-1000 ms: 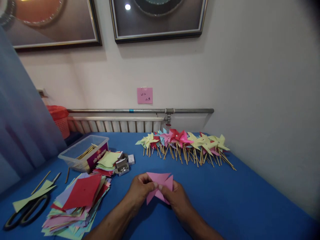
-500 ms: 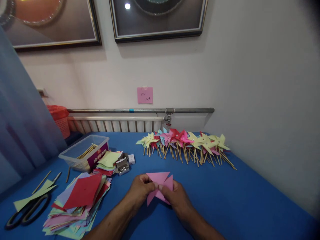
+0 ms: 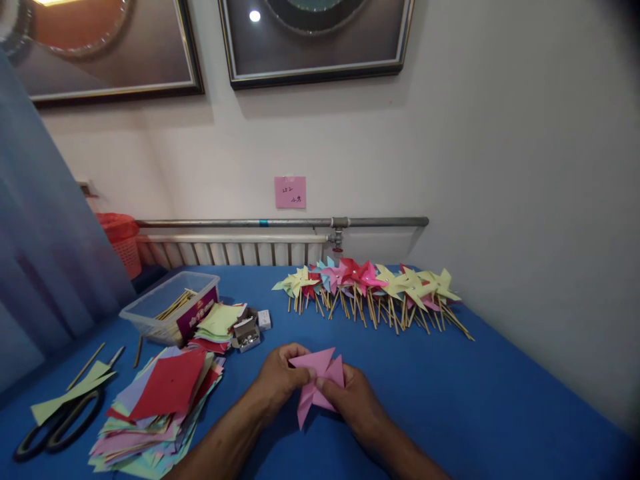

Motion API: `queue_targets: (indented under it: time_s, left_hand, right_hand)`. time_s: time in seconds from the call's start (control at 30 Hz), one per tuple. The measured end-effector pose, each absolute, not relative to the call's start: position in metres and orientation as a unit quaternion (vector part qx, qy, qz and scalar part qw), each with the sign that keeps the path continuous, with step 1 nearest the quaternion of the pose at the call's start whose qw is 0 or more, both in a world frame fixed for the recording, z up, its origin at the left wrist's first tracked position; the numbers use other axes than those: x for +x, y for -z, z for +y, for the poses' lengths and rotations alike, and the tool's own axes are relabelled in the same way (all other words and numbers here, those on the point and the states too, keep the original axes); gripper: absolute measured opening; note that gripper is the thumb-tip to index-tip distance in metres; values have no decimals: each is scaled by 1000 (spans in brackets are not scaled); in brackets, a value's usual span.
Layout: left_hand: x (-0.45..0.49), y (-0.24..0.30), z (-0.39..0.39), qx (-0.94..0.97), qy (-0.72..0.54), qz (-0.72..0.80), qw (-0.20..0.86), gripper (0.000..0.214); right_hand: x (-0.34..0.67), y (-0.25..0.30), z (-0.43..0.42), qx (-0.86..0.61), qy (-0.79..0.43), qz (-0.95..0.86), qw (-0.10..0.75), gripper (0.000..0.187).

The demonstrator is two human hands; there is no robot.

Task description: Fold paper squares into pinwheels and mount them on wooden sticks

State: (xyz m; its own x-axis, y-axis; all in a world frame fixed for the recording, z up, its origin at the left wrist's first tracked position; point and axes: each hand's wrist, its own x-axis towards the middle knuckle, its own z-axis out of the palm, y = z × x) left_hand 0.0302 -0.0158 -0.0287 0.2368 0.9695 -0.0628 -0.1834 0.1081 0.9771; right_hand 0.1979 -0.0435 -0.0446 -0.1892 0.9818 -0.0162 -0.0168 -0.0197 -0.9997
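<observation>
A pink paper pinwheel (image 3: 316,381) with folded points sits just above the blue table (image 3: 480,393), at the lower centre. My left hand (image 3: 280,381) pinches its middle from the left, fingers closed on the paper. From the right, my right hand (image 3: 347,399) grips the same paper with thumb and fingers pressed together. Both forearms reach in from the bottom edge.
A row of finished pinwheels on sticks (image 3: 373,287) lies at the back by the wall. To the left lie a stack of coloured paper squares (image 3: 160,400), black scissors (image 3: 55,427), a clear tub of sticks (image 3: 173,303) and a small box of pins (image 3: 247,333).
The upper left flap of the pink paper has been folded in toward the centre, and the piece now sits a little lower between my hands.
</observation>
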Motion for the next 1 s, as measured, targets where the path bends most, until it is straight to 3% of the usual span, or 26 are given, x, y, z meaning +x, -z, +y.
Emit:
queue_targets:
  time_s: [0.3,1.0]
  left_hand:
    - [22,11,-21,585,-375,422,582,19]
    - [23,18,-19,574,-377,423,592,15]
  right_hand:
    - [196,30,-48,-445,-558,-562,417,28]
    - [206,28,-47,-427,-537,-584,434,34]
